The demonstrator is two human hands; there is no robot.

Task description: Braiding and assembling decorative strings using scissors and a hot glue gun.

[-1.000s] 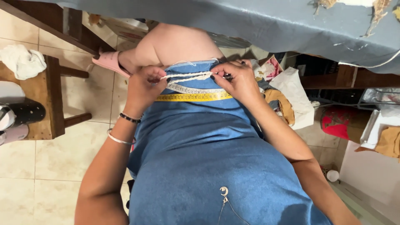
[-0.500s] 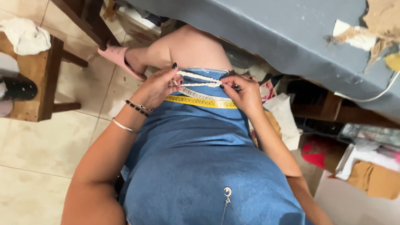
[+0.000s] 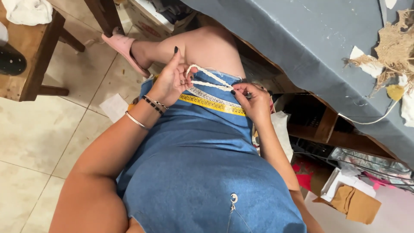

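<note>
The left hand (image 3: 170,80) and right hand (image 3: 254,100) each pinch an end of a pale, twisted, looped cord (image 3: 208,77).

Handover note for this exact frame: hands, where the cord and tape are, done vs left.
Left hand: pinching the looped end of the white braided cord, index finger raised.
Right hand: pinching the cord's other end.
Cord is stretched between both hands over the lap, above the yellow measuring tape lying across the blue denim skirt.
Done: cord held against the tape.
Left: cannot tell; no cut or mark visible.
</note>
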